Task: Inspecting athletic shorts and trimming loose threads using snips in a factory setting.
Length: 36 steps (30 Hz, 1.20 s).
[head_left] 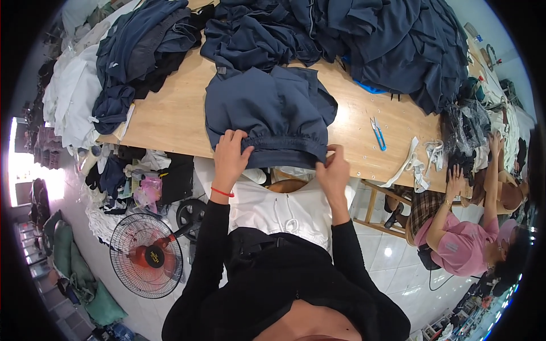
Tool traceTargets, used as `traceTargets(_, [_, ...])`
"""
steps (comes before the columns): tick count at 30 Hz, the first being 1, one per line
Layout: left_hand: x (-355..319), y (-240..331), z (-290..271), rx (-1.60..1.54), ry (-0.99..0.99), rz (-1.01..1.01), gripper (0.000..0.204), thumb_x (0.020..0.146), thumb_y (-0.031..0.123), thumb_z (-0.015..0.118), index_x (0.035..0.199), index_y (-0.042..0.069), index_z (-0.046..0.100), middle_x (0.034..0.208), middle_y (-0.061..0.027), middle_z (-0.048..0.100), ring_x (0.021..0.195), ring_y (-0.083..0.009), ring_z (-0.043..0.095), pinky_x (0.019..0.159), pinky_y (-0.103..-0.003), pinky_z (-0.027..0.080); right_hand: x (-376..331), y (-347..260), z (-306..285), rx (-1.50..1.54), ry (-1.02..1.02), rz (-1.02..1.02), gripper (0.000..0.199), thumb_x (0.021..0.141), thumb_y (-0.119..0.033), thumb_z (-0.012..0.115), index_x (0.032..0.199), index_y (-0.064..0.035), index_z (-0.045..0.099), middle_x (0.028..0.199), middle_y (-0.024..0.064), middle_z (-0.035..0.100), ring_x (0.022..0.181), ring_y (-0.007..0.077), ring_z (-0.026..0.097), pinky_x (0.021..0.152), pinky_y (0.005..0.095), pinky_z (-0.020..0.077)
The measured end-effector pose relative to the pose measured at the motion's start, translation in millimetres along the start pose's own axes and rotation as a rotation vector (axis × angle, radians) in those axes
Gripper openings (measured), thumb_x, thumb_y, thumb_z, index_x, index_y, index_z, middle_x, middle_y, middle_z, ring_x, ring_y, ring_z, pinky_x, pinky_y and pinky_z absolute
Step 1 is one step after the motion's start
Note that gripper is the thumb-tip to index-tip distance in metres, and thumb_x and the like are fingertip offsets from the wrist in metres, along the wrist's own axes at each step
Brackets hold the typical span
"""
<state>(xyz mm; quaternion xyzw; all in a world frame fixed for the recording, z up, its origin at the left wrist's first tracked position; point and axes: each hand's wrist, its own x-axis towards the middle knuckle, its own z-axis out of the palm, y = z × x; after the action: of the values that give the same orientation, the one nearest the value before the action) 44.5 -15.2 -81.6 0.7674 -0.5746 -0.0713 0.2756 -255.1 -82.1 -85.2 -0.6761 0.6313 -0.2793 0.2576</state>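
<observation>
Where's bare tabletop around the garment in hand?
Bare wooden tabletop: left of the elastic-waisted navy garment, up to the dark clothes pile; right of it, a narrower patch up to the blue-handled thread snips. Crowded: far side, under the navy garment heap; right end, with white fabric strips.

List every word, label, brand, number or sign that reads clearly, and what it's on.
Fan: yellowish lettering on the hub, too small and blurred to read surely.
Dark clothes, upper left: a white mark, too small to read.
Held garment: no lettering visible.
</observation>
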Motion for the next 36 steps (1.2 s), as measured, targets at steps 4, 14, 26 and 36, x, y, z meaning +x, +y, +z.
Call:
traceTargets(4, [-7, -15, -24, -0.140, 0.260, -0.049, 0.016, 0.099, -0.002, 0.075, 0.114, 0.002, 0.077, 0.103, -0.0125, 0.070, 0.086, -0.0286, 0.072, 0.074, -0.040, 0.057, 18, 16, -37, -0.056, 0.334, -0.106, 0.032, 0.087, 0.001, 0.076, 0.118, -0.0032, 0.072, 0.083, 0.0121, 0.066, 0.071, 0.0320, 0.065, 0.067, 0.0449, 0.0513])
traceTargets(14, [-26, 38, 1, -0.353, -0.172, 0.156, 0.024, 0.091, 0.002, 0.086, 0.114, 0.007, 0.079, 0.111, -0.0074, 0.067, 0.107, -0.0283, 0.065, 0.091, -0.042, 0.056, 23, 24, -46, 0.162, 0.351, -0.069, 0.032, 0.091, 0.007, 0.073, 0.123, 0.0026, 0.075, 0.101, 0.0138, 0.070, 0.088, 0.0273, 0.068, 0.079, 0.0397, 0.0554])
traceTargets(26, [-5, 85, -19, -0.519, -0.183, 0.260, 0.011, 0.095, 0.006, 0.082, 0.103, 0.006, 0.074, 0.102, -0.0076, 0.071, 0.096, -0.0324, 0.068, 0.082, -0.042, 0.054, -40, -14, -9, 0.990, -0.516, 0.454, 0.025, 0.115, -0.016, 0.072, 0.129, 0.0049, 0.075, 0.126, 0.0098, 0.080, 0.109, 0.0145, 0.074, 0.098, 0.0304, 0.0565])
traceTargets(36, [0, 27, -7, 0.094, -0.235, 0.214, 0.040, 0.086, 0.019, 0.093, 0.119, 0.009, 0.072, 0.157, -0.0155, 0.063, 0.150, -0.0384, 0.055, 0.118, -0.052, 0.043, 19, -33, -75, 1.277, -0.180, 0.169, 0.019, 0.122, -0.011, 0.059, 0.138, -0.0044, 0.065, 0.130, 0.0001, 0.075, 0.110, 0.0044, 0.067, 0.103, 0.0229, 0.0520])
